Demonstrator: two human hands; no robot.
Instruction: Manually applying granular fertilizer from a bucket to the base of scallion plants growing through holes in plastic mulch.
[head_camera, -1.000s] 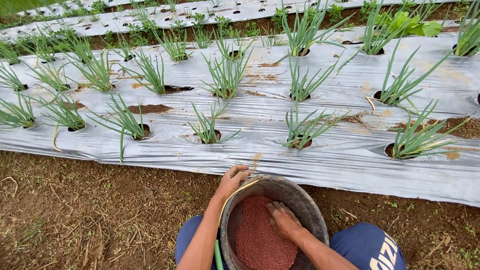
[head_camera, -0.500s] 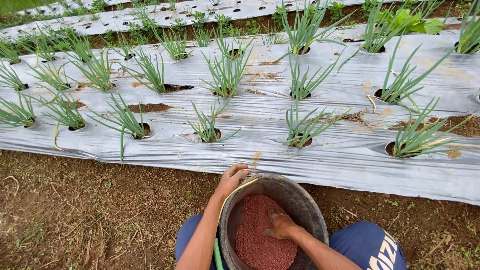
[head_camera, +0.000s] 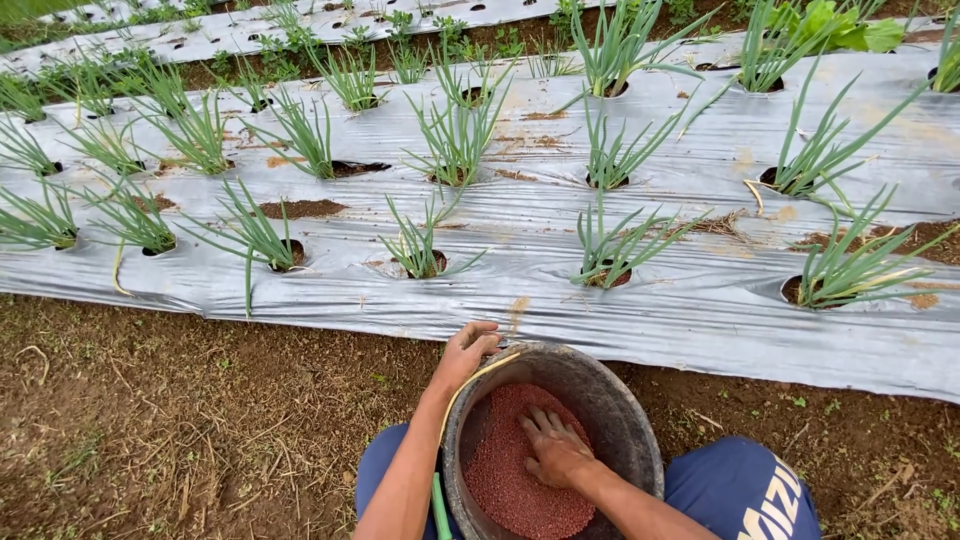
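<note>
Left hand (head_camera: 466, 352) curled over the far-left rim of the round dark bucket (head_camera: 620, 420), fingers closed on the edge, forearm running up from lower left, a thin yellowish handle arching just under the wrist. Right hand (head_camera: 553, 448) down inside the bucket — palm down, fingers spread and pressed into the reddish-brown granules (head_camera: 505, 480), open, gripping nothing visibly, forearm slanting in from lower right. Bucket set between blue-trousered knees on bare soil, near the silver mulch sheet (head_camera: 640, 310) — green shoots (head_camera: 610, 250) standing in its holes.
</note>
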